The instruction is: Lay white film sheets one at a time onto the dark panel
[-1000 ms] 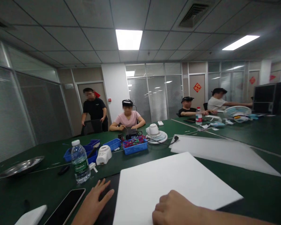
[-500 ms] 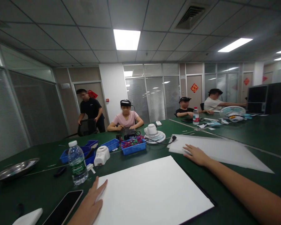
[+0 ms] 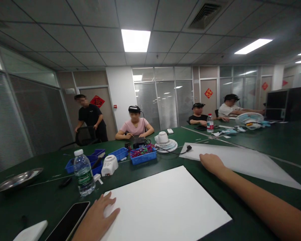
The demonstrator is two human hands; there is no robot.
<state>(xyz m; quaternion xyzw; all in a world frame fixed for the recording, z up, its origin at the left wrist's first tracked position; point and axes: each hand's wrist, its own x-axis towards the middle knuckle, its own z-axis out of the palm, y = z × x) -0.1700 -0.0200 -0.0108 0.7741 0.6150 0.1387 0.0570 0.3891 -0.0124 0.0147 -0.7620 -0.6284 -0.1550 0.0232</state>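
A large white sheet [image 3: 165, 204] lies on a dark backing in front of me on the green table [image 3: 140, 172]. My left hand [image 3: 98, 214] rests on its left edge, fingers apart, holding nothing. To the right, my right hand [image 3: 212, 163] is at the near edge of a translucent sheet [image 3: 240, 160], its fingers curled in; what they pinch is too small to make out. A black plug [image 3: 189, 148] on a cable lies on that translucent sheet. A phone [image 3: 68, 221] sits just left of my left hand.
Beyond the left hand stand a water bottle [image 3: 83, 174], a white plastic housing [image 3: 109, 165] and a blue tray [image 3: 143, 157] of wires. A white fan part [image 3: 165, 144] lies behind. Several people are around the table. A metal dish [image 3: 17, 180] is far left.
My right hand's fingers have closed from a spread pose, and the translucent sheet's right end has shifted right and nearer. My left hand has slid slightly right. A standing person has moved left with a chair.
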